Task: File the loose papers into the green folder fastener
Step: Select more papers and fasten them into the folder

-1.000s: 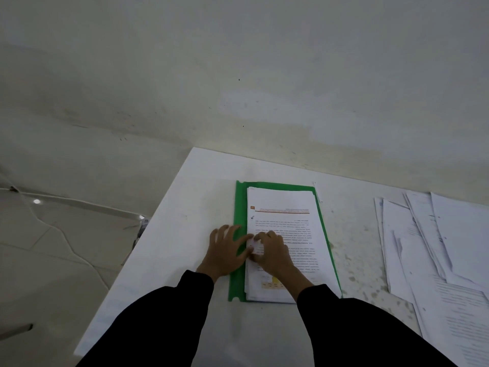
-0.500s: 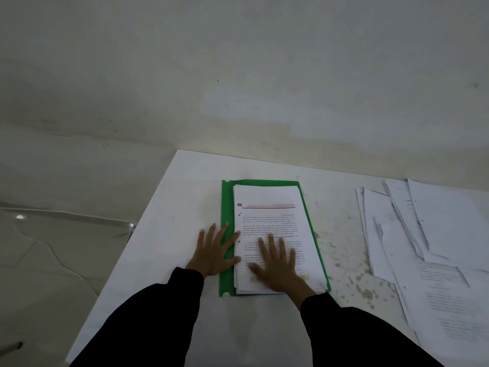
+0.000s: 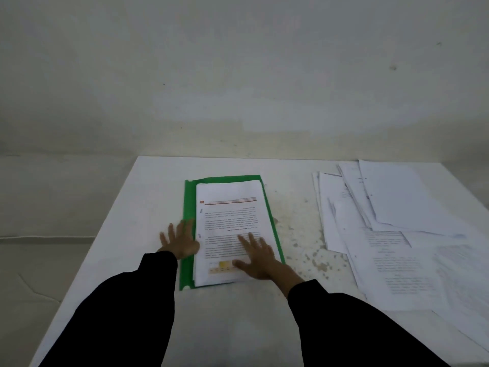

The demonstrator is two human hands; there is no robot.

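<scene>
Left hand (image 3: 180, 242): flat, fingers spread, resting across folder (image 3: 189, 205) edge and surface (image 3: 127, 234).
Right hand (image 3: 258, 256): flat, fingers spread, pressing stack (image 3: 229, 221).
Stack: lies on folder.
Loose papers (image 3: 391, 247): 3 o'clock of folder, apart.

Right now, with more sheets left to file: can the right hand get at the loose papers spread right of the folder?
Probably yes. The right hand lies flat on the stack in the green folder, holding nothing, and only bare table lies between it and the loose papers.
</scene>
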